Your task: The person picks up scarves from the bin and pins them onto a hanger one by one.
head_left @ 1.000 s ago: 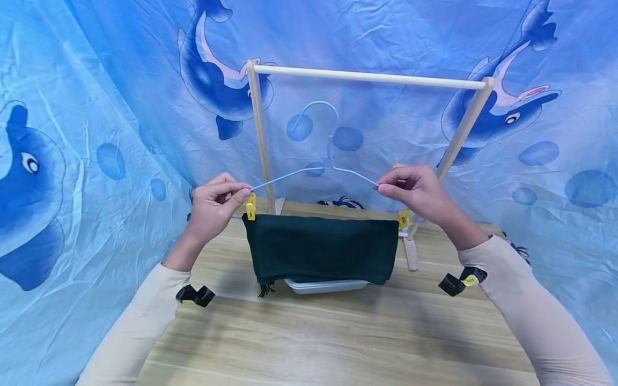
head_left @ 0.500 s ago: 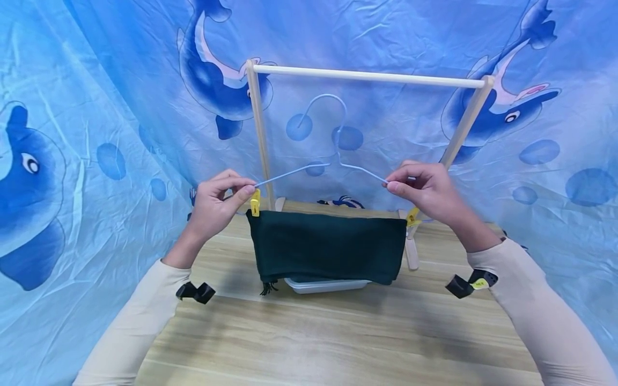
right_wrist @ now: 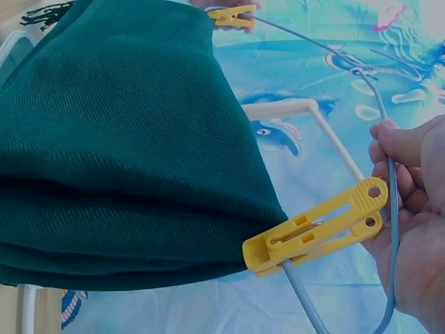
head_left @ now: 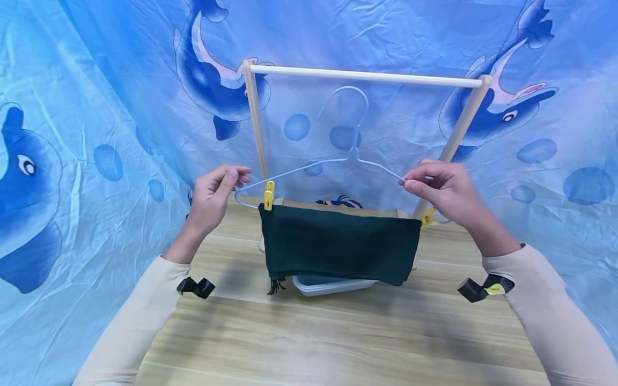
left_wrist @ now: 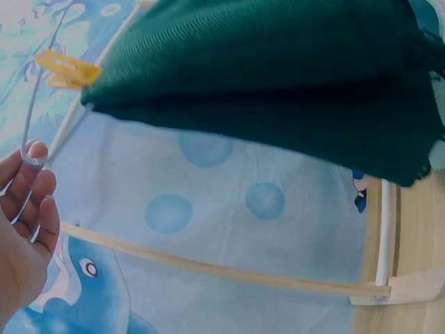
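A pale blue wire hanger (head_left: 354, 154) is held up in front of the rack, hook upward. Over its bottom bar hangs a folded dark green scarf (head_left: 340, 244), fringe showing at the lower left. A yellow clothespin (head_left: 269, 196) clips the left upper corner; another yellow clothespin (right_wrist: 316, 226) clips the right one. My right hand (head_left: 446, 190) pinches the hanger's right shoulder between thumb and fingers. At the left end, my left hand (head_left: 211, 195) has its thumb apart from the fingers, and its fingertips (left_wrist: 38, 149) touch the wire bend without gripping.
Behind the hanger stands a rack with a white crossbar (head_left: 367, 75) and wooden posts (head_left: 253, 115). Below the scarf, a white tray (head_left: 333, 289) sits on the wood-grain table (head_left: 309, 343). A blue dolphin-print curtain (head_left: 299, 32) surrounds the back and sides.
The hanger and scarf have shifted right and slightly up, bringing the hook closer to the crossbar in view. My right hand moved right with them; my left hand loosened its pinch on the wire.
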`<state>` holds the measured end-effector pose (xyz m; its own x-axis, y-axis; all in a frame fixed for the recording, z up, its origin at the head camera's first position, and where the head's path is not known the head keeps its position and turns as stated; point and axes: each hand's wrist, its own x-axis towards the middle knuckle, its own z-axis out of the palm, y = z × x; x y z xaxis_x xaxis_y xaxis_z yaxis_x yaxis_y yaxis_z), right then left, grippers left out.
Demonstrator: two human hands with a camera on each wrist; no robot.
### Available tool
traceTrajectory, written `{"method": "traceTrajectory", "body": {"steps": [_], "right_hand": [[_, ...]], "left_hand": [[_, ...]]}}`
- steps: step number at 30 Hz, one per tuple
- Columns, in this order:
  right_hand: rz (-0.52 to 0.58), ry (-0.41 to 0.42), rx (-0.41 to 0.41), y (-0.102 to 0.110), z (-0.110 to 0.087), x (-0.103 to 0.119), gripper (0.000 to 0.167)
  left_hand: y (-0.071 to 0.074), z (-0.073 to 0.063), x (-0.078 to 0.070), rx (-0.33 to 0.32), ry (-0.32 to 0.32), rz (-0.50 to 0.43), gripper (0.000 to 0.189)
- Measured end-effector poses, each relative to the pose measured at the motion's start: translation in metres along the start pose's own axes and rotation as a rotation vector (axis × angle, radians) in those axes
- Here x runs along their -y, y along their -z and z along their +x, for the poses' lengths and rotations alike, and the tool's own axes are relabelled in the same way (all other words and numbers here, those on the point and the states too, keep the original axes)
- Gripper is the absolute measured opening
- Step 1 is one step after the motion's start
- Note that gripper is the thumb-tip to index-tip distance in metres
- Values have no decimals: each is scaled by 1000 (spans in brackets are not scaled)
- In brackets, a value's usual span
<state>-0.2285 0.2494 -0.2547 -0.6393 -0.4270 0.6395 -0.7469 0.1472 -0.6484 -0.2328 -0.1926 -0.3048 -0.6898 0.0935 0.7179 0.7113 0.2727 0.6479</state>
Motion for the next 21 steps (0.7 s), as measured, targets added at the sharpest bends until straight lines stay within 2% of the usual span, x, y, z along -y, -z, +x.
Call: {"method": "traceTrajectory", "body": {"steps": [6, 10, 15, 21], "right_hand": [[9, -11, -22, 9, -5, 2, 14], [7, 3, -26, 15, -10, 2, 9], [-57, -23, -65, 23, -15, 8, 9], [-113, -34, -107, 32, -18, 18, 10]], "left_hand": [[2, 6, 14, -57, 81, 39, 31], [1, 9, 29, -108, 105, 93, 32], [-6, 12, 46, -133, 148, 189, 44], [-21, 19, 64, -126, 218, 220, 61]]}}
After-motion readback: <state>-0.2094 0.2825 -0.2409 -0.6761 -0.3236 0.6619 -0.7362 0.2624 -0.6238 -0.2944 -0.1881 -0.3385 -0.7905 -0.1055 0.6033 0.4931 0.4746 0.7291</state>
